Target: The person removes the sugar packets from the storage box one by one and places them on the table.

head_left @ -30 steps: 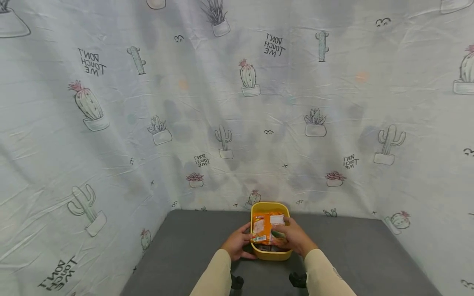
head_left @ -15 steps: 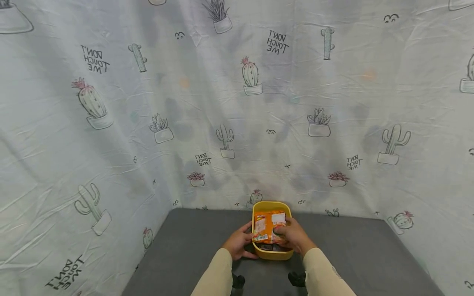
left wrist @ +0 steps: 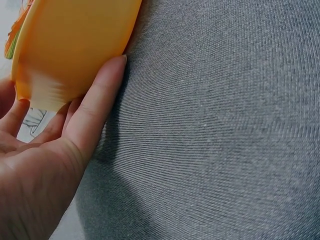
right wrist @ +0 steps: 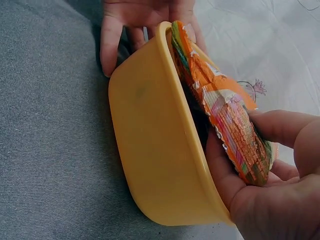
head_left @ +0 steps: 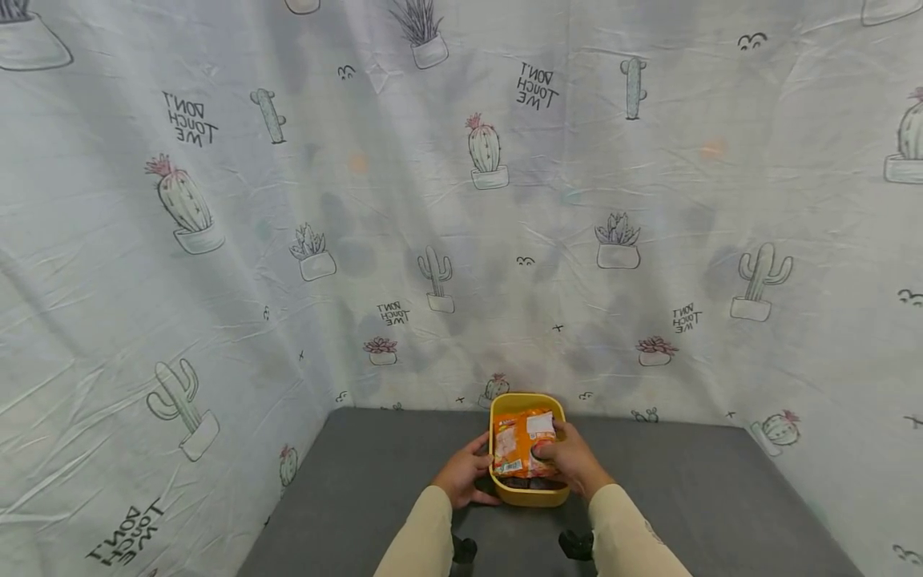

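Observation:
A yellow plastic bin (head_left: 532,498) stands on the grey tabletop in the head view, with a shiny orange food packet (head_left: 510,449) tilted at its top. My right hand (head_left: 574,460) pinches the packet, thumb on the upper face and fingers beneath, as the right wrist view shows at the packet's edge (right wrist: 235,127). Dark items (head_left: 516,482) lie below it inside the bin, mostly hidden. At the bin's left side, my left hand (head_left: 461,474) holds the wall. The left wrist view has its thumb (left wrist: 97,102) along the outer wall and the fingers round the end.
Grey cloth-like fabric covers the table (head_left: 375,473). A pale curtain (head_left: 447,200) printed with cacti hangs behind and to both sides, close beyond the bin. Two black objects (head_left: 579,545) show near the forearms at the bottom of the head view.
The right thumb has shifted slightly on the packet, and the packet's tilt has changed a little. The left hand and the bin have stayed in place.

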{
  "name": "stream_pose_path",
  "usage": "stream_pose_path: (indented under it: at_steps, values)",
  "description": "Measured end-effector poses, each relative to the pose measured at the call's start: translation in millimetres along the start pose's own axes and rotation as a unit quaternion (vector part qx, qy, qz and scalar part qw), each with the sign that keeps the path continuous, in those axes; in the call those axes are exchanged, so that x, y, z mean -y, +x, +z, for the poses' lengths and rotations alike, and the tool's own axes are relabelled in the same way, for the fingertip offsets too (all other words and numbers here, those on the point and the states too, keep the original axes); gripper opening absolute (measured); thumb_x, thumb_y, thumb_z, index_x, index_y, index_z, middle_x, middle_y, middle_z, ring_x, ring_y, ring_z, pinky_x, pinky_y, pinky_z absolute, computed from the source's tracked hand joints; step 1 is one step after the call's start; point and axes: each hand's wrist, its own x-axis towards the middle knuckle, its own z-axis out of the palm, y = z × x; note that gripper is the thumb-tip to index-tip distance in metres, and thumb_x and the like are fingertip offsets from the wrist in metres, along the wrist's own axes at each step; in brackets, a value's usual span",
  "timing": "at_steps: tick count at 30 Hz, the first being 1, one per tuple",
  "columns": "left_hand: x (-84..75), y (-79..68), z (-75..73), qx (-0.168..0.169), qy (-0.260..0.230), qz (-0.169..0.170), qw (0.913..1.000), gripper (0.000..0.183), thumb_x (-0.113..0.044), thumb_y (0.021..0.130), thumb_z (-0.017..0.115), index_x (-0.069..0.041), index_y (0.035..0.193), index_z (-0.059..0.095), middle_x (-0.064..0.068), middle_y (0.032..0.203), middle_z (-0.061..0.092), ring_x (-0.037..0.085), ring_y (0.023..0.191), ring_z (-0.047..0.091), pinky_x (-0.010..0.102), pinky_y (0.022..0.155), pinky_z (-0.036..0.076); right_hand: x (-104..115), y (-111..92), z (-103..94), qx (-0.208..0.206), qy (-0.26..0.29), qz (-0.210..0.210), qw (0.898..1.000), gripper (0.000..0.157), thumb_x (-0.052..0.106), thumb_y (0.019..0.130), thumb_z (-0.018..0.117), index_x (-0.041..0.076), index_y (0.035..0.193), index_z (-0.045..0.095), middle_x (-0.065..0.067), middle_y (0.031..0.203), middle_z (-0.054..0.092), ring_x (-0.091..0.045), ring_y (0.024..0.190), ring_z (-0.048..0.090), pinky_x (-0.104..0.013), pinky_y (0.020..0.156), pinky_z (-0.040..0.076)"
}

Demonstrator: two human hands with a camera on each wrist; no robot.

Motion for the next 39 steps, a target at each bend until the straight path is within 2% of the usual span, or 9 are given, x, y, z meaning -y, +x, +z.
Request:
stream_pose_path:
  at_steps: [7,15,22,39]
  values:
    - [1.5,-1.2,3.6,-0.011,-0.008,-0.003,0.9999,0.064,-0.01,0.114,0.054,-0.009,0.173,0.03,0.034,0.164,0.039,0.054,0.148,0.039,0.079,0.081,0.055,4,-5,-3.4,-0.003,0.012,-0.003,1.0,0.085,-0.01,0.096,0.073,0.001,0.168,0.028,-0.036,0.137,0.052,-0.043,0.102,0.071,-0.056,0.079,0.065]
    - [10.9,-1.4,3.7,-0.022,-0.012,-0.006,0.9997,0.064,-0.012,0.113,0.056,-0.01,0.173,0.032,0.031,0.159,0.047,0.053,0.146,0.044,0.077,0.079,0.057,12,-12,-10.0,0.0,0.031,-0.012,0.999,0.086,-0.013,0.098,0.07,0.004,0.17,0.025,-0.036,0.134,0.054,-0.037,0.094,0.074,-0.052,0.074,0.065]
    - [9.1,-9.3,9.9,-0.022,-0.011,0.003,0.9997,0.062,-0.011,0.114,0.053,-0.009,0.172,0.032,0.03,0.157,0.05,0.052,0.143,0.046,0.079,0.08,0.055,10,-13,-19.6,-0.013,0.043,-0.014,0.999,0.087,-0.014,0.097,0.069,0.009,0.17,0.027,-0.039,0.138,0.053,-0.043,0.101,0.072,-0.053,0.077,0.065]
    - [10.3,-23.1,20.7,-0.041,-0.008,0.001,0.9991,0.062,-0.012,0.114,0.054,-0.01,0.172,0.033,0.033,0.16,0.045,0.056,0.146,0.04,0.079,0.08,0.055,18,-22,-46.9,-0.013,0.074,-0.021,0.997,0.089,-0.011,0.1,0.07,0.013,0.172,0.023,-0.037,0.145,0.046,-0.042,0.103,0.072,-0.051,0.078,0.065]
